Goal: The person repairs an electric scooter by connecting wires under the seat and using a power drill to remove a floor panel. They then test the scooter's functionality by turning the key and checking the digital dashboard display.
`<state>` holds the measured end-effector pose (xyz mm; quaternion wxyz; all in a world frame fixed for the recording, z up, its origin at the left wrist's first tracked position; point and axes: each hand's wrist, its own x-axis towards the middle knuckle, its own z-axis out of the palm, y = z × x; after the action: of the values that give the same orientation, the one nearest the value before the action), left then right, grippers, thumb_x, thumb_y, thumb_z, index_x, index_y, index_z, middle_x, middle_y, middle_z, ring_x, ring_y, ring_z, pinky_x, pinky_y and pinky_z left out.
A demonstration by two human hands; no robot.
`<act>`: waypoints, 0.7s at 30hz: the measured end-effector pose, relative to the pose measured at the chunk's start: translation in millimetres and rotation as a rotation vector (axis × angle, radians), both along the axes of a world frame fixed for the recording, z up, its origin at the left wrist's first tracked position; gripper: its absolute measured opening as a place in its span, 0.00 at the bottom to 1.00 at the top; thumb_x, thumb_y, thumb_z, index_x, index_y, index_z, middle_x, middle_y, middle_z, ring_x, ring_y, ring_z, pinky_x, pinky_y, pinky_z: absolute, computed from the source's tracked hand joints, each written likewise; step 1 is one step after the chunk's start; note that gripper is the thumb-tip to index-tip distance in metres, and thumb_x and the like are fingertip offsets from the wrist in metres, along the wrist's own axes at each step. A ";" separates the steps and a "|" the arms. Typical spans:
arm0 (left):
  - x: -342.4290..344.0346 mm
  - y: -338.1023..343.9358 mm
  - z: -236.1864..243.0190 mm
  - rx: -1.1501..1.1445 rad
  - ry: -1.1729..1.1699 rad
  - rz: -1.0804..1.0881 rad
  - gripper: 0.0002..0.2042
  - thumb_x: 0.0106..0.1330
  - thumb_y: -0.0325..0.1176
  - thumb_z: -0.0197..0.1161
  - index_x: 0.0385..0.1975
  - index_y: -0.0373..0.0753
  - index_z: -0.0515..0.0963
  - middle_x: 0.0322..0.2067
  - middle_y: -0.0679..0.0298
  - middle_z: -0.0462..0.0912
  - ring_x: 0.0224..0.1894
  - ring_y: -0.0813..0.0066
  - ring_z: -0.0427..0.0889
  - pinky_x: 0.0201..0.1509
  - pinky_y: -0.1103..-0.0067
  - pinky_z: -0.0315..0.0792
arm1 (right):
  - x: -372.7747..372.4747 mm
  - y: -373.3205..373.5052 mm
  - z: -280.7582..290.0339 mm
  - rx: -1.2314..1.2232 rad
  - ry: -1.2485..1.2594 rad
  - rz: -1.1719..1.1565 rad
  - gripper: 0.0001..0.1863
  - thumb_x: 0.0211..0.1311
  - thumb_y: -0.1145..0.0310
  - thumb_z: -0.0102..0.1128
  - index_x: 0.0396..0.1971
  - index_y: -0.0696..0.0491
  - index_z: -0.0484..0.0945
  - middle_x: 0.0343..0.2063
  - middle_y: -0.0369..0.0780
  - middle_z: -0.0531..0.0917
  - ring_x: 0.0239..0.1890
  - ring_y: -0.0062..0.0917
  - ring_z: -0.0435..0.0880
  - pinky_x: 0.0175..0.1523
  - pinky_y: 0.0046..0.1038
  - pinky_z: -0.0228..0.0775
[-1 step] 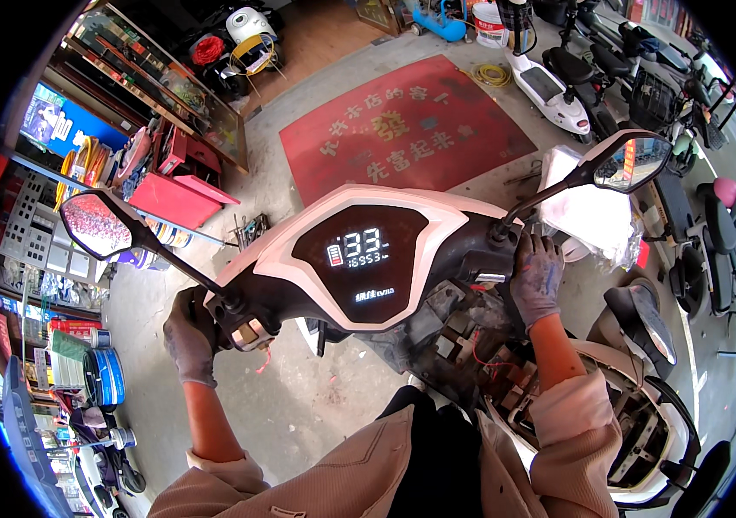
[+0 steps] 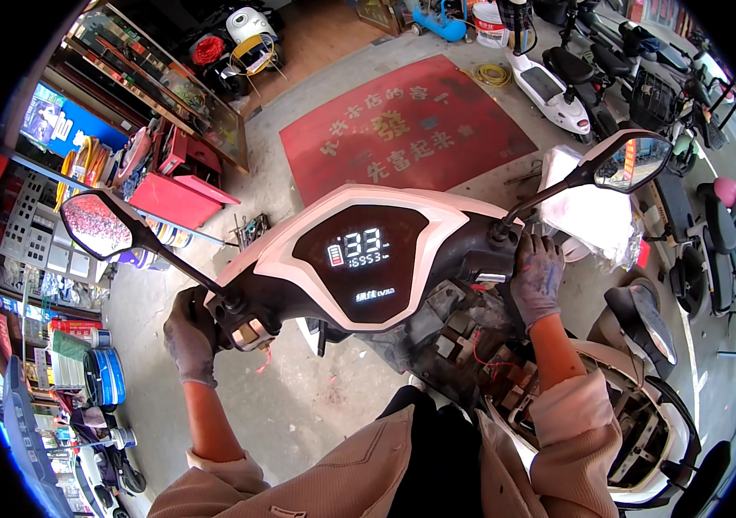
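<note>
A pale electric scooter's front cowl [image 2: 255, 259] stands before me, its dark dashboard [image 2: 363, 268] lit with white digits and a battery symbol. My gloved left hand [image 2: 191, 337] is wrapped round the left handlebar grip, just outside the switch block [image 2: 251, 335]. On the other side my gloved right hand [image 2: 538, 278] closes round the right grip, beside the right switch block [image 2: 484, 266]. Both grips are mostly hidden under the gloves. Black-stemmed mirrors rise at each side, the left mirror [image 2: 96, 224] and the right mirror [image 2: 634, 164]. Below the bars, inner parts and red wires [image 2: 484, 350] lie exposed.
A red mat [image 2: 402, 129] covers the floor ahead. Parked scooters [image 2: 558, 91] line the right side, with a detached seat [image 2: 641, 324] nearer. At left stand a red tool cabinet [image 2: 182, 203] and stocked shelves. A blue air compressor [image 2: 439, 22] sits at the back.
</note>
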<state>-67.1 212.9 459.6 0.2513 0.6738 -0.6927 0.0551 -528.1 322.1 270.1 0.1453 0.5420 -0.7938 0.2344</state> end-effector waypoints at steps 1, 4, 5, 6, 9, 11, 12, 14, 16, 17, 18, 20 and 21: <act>-2.0 0.6 0.6 0.001 -0.006 0.003 0.10 0.62 0.28 0.56 0.41 0.42 0.82 0.35 0.54 0.85 0.40 0.56 0.85 0.42 0.69 0.75 | -0.3 0.2 0.6 0.004 0.004 -0.004 0.16 0.53 0.69 0.55 0.44 0.51 0.76 0.40 0.41 0.80 0.46 0.38 0.77 0.51 0.41 0.66; -2.0 0.4 -0.1 0.003 -0.006 0.008 0.10 0.62 0.27 0.56 0.41 0.42 0.82 0.36 0.54 0.85 0.40 0.56 0.84 0.42 0.69 0.75 | -0.4 0.0 -1.7 -0.001 0.017 -0.010 0.15 0.52 0.68 0.56 0.43 0.51 0.76 0.41 0.41 0.80 0.46 0.37 0.77 0.51 0.41 0.66; -1.4 0.3 0.0 0.004 -0.004 0.009 0.10 0.62 0.27 0.56 0.41 0.42 0.82 0.36 0.53 0.85 0.40 0.56 0.84 0.42 0.69 0.75 | -0.1 -0.2 -1.7 0.004 0.013 -0.012 0.15 0.52 0.68 0.56 0.43 0.51 0.76 0.41 0.40 0.81 0.46 0.37 0.77 0.51 0.41 0.66; -1.7 0.4 0.7 0.000 -0.010 0.006 0.11 0.62 0.27 0.56 0.41 0.42 0.81 0.36 0.53 0.85 0.40 0.55 0.84 0.42 0.69 0.75 | 0.2 -0.4 -1.6 0.008 0.009 -0.015 0.16 0.52 0.68 0.56 0.43 0.51 0.76 0.41 0.40 0.81 0.46 0.37 0.77 0.51 0.41 0.66; -1.9 0.2 -0.3 -0.006 -0.014 -0.004 0.11 0.62 0.26 0.55 0.41 0.42 0.81 0.36 0.53 0.84 0.41 0.55 0.84 0.43 0.69 0.75 | 1.8 0.0 0.0 0.020 0.006 -0.023 0.16 0.52 0.67 0.57 0.43 0.51 0.77 0.41 0.40 0.81 0.46 0.36 0.77 0.51 0.41 0.66; 1.1 -1.8 -2.7 -0.009 -0.004 -0.012 0.11 0.61 0.26 0.55 0.41 0.42 0.81 0.36 0.52 0.84 0.41 0.54 0.84 0.43 0.69 0.75 | 1.8 0.7 -0.5 0.019 0.016 -0.029 0.16 0.52 0.66 0.57 0.42 0.50 0.77 0.41 0.39 0.81 0.46 0.36 0.78 0.51 0.40 0.66; 3.5 -3.1 -4.1 -0.012 0.009 -0.017 0.11 0.61 0.26 0.55 0.41 0.42 0.81 0.36 0.53 0.84 0.41 0.54 0.84 0.43 0.69 0.75 | 1.4 -0.1 -2.5 0.014 0.025 -0.033 0.16 0.52 0.66 0.57 0.42 0.50 0.77 0.40 0.39 0.81 0.46 0.35 0.78 0.51 0.40 0.66; 8.3 -5.6 -6.7 -0.016 0.037 -0.027 0.11 0.61 0.26 0.55 0.41 0.42 0.81 0.36 0.53 0.84 0.41 0.54 0.84 0.43 0.68 0.75 | 1.3 -0.9 -4.6 0.005 0.044 -0.040 0.16 0.51 0.66 0.57 0.42 0.49 0.77 0.39 0.39 0.81 0.45 0.35 0.78 0.51 0.40 0.66; 7.2 -4.4 -5.3 -0.015 0.016 -0.022 0.11 0.61 0.26 0.55 0.41 0.42 0.82 0.36 0.53 0.84 0.41 0.54 0.84 0.43 0.68 0.75 | 2.6 -1.4 -4.5 -0.003 0.062 -0.046 0.16 0.50 0.66 0.58 0.41 0.49 0.77 0.39 0.39 0.81 0.45 0.35 0.78 0.51 0.40 0.67; 6.3 -3.5 -4.3 -0.013 0.005 -0.020 0.11 0.61 0.26 0.55 0.41 0.42 0.82 0.36 0.53 0.84 0.41 0.54 0.84 0.43 0.68 0.75 | 3.7 -1.3 -3.0 0.008 0.045 -0.044 0.16 0.50 0.66 0.59 0.41 0.49 0.77 0.39 0.39 0.81 0.45 0.35 0.78 0.51 0.40 0.67; 4.1 -2.2 -2.7 -0.013 -0.007 -0.011 0.11 0.61 0.26 0.55 0.41 0.42 0.82 0.36 0.53 0.84 0.41 0.54 0.84 0.43 0.68 0.75 | 5.1 -0.9 -0.1 0.019 0.027 -0.042 0.16 0.49 0.67 0.60 0.41 0.49 0.77 0.39 0.39 0.81 0.44 0.35 0.78 0.51 0.40 0.67; -2.5 0.4 -0.1 -0.007 -0.029 0.002 0.11 0.61 0.26 0.55 0.41 0.42 0.82 0.36 0.53 0.84 0.41 0.54 0.84 0.43 0.68 0.75 | 5.5 0.9 1.1 0.026 0.014 -0.041 0.17 0.48 0.67 0.61 0.41 0.49 0.77 0.38 0.39 0.81 0.44 0.35 0.78 0.50 0.40 0.67; -3.8 0.7 0.9 -0.010 -0.039 0.000 0.11 0.61 0.26 0.55 0.41 0.41 0.82 0.36 0.53 0.84 0.41 0.55 0.84 0.43 0.69 0.75 | 5.1 1.1 -0.3 0.020 0.017 -0.041 0.17 0.47 0.67 0.61 0.41 0.49 0.77 0.38 0.39 0.81 0.44 0.35 0.78 0.50 0.40 0.67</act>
<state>-70.9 213.7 460.5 0.2412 0.6713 -0.6972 0.0718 -523.0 323.3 269.8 0.1515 0.5291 -0.8058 0.2186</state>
